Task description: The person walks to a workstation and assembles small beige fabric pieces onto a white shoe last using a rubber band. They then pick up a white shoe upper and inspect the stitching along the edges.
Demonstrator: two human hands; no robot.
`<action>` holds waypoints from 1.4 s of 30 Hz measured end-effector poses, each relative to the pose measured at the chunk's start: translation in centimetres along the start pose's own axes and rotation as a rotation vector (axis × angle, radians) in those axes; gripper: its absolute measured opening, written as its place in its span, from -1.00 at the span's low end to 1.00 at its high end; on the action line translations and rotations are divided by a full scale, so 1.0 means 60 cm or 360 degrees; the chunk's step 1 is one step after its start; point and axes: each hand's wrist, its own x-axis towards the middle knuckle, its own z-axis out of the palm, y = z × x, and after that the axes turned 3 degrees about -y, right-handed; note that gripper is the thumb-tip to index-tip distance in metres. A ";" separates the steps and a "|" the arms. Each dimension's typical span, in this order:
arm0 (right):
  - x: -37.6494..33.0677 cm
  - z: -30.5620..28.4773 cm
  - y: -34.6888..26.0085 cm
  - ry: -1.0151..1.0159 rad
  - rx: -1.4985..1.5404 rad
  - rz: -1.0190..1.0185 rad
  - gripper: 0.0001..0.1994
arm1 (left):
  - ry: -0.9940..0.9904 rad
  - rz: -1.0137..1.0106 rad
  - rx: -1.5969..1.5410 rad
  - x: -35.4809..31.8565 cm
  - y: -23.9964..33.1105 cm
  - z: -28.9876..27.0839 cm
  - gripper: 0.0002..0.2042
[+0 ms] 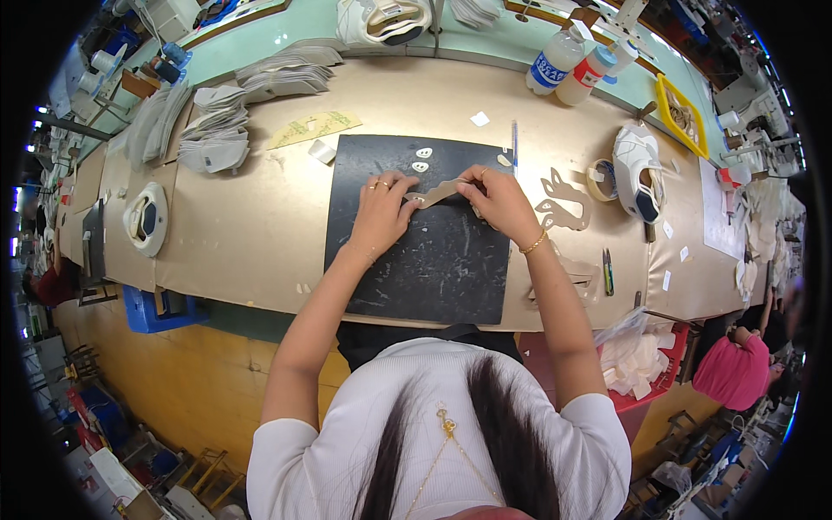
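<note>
A thin, flat, tan strip of cut sheet material (438,191), curved and irregular in outline, lies between both hands just above the upper middle of a black square cutting mat (416,260). The left hand (381,212) pinches the strip's left end, fingers (400,184) curled down over it; rings show on two of them. The right hand (498,201) grips the right end, fingers bent and closed on the material, a thin gold bracelet (534,243) at the wrist. The strip spans the gap between the two hands and sits close to the mat; contact with the mat cannot be confirmed.

The mat is matte, scuffed with pale scratches and smears. Two small white oval cut-outs (422,159) lie on it just beyond the hands. A slim blue pen-like tool (514,139) lies at its upper right corner.

The mat rests on a tabletop (251,234) covered in smooth beige sheeting. To the right lies a tan stencil-like cut piece with open holes (563,204), then a white and navy shoe upper (640,172). To the upper left are fanned stacks of pale grey flat cut pieces (217,139), and a yellowish patterned paper strip (314,127). At the far edge stand two white plastic bottles (568,65), one blue-labelled, one red-capped. A yellow rectangular tray (666,94) sits at far right.
</note>
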 end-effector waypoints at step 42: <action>-0.322 -0.143 0.026 0.0844 0.0590 0.0685 -0.76 | -0.0127 0.0523 0.0060 -0.035 0.094 0.093 -0.59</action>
